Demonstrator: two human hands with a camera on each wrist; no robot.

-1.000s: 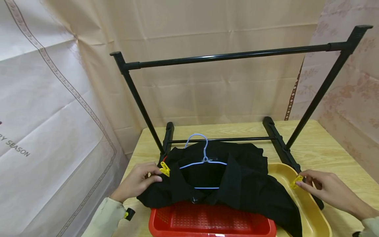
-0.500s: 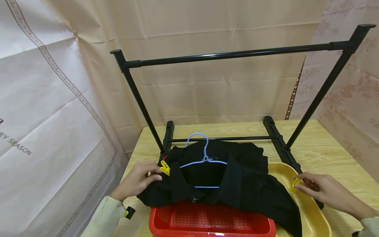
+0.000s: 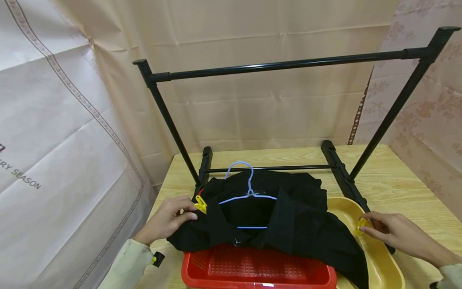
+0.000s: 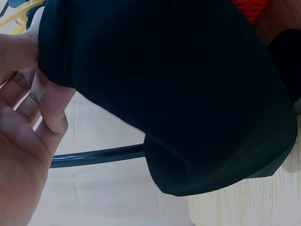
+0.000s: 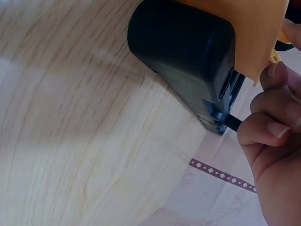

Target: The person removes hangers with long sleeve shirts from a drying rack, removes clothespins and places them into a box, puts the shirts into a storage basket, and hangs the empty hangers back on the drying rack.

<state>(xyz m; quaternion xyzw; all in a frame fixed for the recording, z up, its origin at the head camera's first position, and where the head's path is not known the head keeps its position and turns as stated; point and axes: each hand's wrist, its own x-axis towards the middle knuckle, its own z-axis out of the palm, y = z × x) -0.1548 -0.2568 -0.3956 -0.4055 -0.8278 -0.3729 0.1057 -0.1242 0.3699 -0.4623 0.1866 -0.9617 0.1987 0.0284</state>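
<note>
A black collared shirt (image 3: 310, 224) lies spread with a light blue hanger (image 3: 250, 192) inside its neck, the hook standing up. My left hand (image 3: 167, 220) pinches the shirt's shoulder at the left; in the left wrist view the black cloth (image 4: 155, 94) hangs from its fingertips. A yellow clothespin (image 3: 200, 204) sits on the shirt right at those fingertips, beside the collar. At the right, my right hand (image 3: 397, 233) pinches another yellow clothespin (image 3: 360, 226) between thumb and index finger, over the yellow tray (image 3: 382, 257). The right wrist view shows only a bit of this clothespin (image 5: 275, 57).
Under the shirt's front edge is a red basket (image 3: 258, 269). Behind stands a black garment rack (image 3: 285, 66), its right foot (image 3: 339, 172) running along the yellow tray. The wooden table (image 3: 393, 176) ends at beige sheeting.
My right hand has shifted slightly left and turned its clothespin more upright. The left hand, shirt and hanger have stayed in place.
</note>
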